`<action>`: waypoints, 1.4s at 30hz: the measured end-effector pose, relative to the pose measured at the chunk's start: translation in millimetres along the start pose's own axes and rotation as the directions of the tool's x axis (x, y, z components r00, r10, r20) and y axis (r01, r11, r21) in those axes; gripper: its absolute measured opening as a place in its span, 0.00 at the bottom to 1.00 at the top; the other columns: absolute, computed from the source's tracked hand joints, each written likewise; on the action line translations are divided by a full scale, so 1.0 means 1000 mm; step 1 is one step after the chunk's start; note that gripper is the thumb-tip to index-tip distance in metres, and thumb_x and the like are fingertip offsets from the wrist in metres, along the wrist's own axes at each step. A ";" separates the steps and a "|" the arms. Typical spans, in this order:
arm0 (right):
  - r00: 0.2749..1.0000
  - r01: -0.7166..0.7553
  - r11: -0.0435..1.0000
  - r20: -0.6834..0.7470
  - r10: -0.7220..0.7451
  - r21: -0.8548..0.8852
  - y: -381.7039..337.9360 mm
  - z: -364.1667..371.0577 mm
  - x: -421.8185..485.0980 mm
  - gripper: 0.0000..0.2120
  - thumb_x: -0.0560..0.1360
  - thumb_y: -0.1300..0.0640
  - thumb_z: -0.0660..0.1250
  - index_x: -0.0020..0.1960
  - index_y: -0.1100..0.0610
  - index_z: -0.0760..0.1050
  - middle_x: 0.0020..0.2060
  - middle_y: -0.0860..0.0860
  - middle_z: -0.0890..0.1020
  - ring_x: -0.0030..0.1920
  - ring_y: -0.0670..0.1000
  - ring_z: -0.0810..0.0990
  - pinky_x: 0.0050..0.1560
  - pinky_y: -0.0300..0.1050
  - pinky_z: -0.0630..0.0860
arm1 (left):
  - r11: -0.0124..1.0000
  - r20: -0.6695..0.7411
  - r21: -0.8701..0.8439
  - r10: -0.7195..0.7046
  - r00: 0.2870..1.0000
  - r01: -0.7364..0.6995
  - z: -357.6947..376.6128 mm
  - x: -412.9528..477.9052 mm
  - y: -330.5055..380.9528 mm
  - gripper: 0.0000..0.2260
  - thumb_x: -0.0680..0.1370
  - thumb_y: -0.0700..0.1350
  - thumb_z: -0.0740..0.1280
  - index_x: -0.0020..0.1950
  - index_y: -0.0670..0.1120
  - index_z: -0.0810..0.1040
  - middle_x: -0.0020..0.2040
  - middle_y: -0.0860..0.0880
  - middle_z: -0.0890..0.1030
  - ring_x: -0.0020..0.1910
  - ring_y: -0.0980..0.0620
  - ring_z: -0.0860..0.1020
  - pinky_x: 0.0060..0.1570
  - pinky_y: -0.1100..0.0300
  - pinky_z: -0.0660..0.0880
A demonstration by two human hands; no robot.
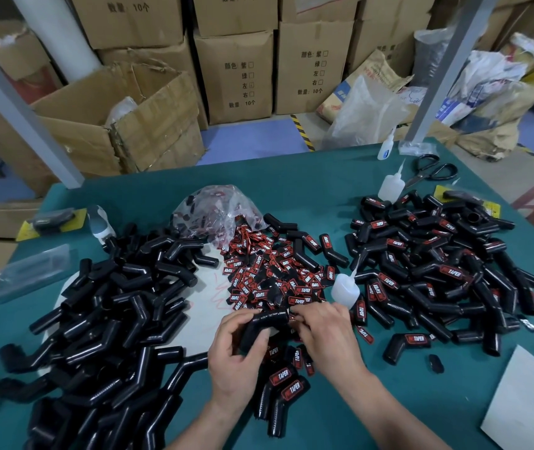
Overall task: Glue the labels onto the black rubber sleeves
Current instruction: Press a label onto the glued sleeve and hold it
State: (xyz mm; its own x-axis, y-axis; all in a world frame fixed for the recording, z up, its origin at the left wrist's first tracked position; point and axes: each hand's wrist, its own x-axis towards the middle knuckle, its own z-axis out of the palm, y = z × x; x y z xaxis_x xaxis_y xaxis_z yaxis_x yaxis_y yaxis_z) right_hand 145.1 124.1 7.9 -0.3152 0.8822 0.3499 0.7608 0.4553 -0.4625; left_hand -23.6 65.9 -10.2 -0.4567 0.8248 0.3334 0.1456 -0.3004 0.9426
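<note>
Head view: left grip (236, 355) curled round sleeve (269, 319), long axis crosswise; right grip (324, 332) at sleeve's right end, pinch unclear.

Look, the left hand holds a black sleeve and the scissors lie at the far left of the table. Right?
Not quite. The left hand does hold a black sleeve, but the scissors lie at the far right of the table, as the head view shows.
</note>
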 end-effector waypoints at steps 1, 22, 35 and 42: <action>1.000 0.011 1.000 -0.005 -0.011 0.023 0.001 -0.001 0.000 0.13 0.69 0.64 0.79 0.51 0.55 0.84 0.42 0.45 0.83 0.43 0.51 0.81 0.51 0.46 0.73 | 0.999 -0.004 -0.025 -0.041 0.999 0.041 0.001 0.000 0.001 0.16 0.73 0.47 0.76 0.58 0.61 0.81 0.56 0.53 0.84 0.58 0.50 0.83 0.60 0.63 0.77; 0.975 0.115 0.890 -0.222 -0.016 0.441 -0.018 0.006 -0.018 0.07 0.76 0.58 0.73 0.53 0.58 0.81 0.48 0.43 0.81 0.51 0.36 0.79 0.54 0.30 0.75 | 0.928 -0.013 -0.255 -0.285 0.958 0.273 0.003 0.002 0.008 0.20 0.67 0.36 0.76 0.51 0.58 0.83 0.50 0.53 0.86 0.50 0.57 0.84 0.49 0.66 0.80; 0.815 0.568 0.821 -0.181 -0.551 0.059 -0.004 -0.009 -0.004 0.10 0.84 0.63 0.62 0.50 0.63 0.82 0.48 0.54 0.82 0.47 0.53 0.80 0.49 0.42 0.77 | 0.900 -0.004 -0.263 -0.361 0.933 0.347 0.004 0.005 0.005 0.18 0.66 0.37 0.78 0.51 0.54 0.82 0.47 0.49 0.86 0.46 0.53 0.85 0.47 0.64 0.81; 0.978 0.147 0.901 0.076 -0.194 0.408 -0.002 -0.011 -0.007 0.03 0.79 0.57 0.70 0.52 0.50 0.79 0.49 0.43 0.81 0.48 0.44 0.80 0.47 0.39 0.78 | 0.907 -0.017 -0.185 -0.387 0.922 0.377 0.006 0.004 0.004 0.19 0.70 0.27 0.76 0.54 0.45 0.80 0.46 0.51 0.86 0.44 0.55 0.85 0.46 0.66 0.80</action>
State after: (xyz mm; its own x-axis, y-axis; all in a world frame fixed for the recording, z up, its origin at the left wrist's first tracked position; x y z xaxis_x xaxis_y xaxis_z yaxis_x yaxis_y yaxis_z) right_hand 152.5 115.8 15.5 -0.4993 0.7836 0.3697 0.4077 0.5890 -0.6977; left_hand -19.9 70.7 -4.6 -0.4925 0.8684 -0.0577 -0.2031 -0.0502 0.9779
